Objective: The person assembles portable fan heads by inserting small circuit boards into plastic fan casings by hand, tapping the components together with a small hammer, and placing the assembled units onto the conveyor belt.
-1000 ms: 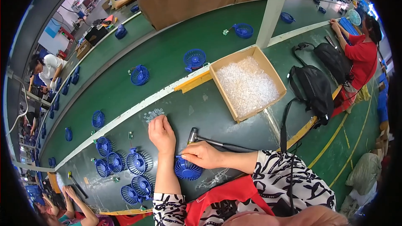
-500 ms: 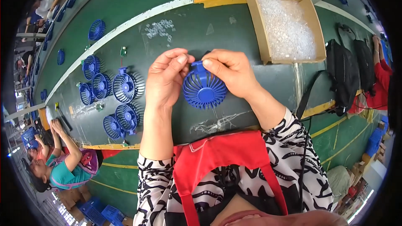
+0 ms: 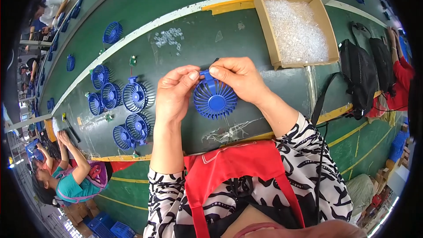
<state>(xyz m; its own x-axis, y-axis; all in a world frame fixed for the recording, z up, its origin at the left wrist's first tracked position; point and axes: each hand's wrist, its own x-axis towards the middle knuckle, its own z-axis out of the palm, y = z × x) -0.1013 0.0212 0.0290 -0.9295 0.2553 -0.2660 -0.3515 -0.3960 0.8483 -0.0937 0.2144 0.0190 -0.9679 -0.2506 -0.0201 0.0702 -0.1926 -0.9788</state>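
Note:
A blue fan housing [image 3: 216, 102] with a slatted round cage hangs below my hands, its narrow neck pointing away from me. My right hand [image 3: 240, 77] grips the neck between thumb and fingers. At the neck's left side, my left hand [image 3: 175, 89] is closed in a pinch; whatever is between its fingertips is hidden or too small to name. To the left, several similar blue fan housings [image 3: 134, 97] lie on the dark green table, some with small green circuit boards [image 3: 133, 61] on wires. Beyond my hands lies a scatter of small clear plastic pieces [image 3: 168, 37].
A cardboard box [image 3: 267, 33] full of small clear pieces stands at the far right, with black bags [image 3: 359, 75] beside it. More blue housings [image 3: 113, 32] sit on the belt past the white edge. At left, a co-worker in a teal top [image 3: 72, 187] reaches over the table.
The fan housing and both hands have shifted only slightly. My left fingertips have come closer to the neck. The whole view has tilted a little, moving the surroundings slightly.

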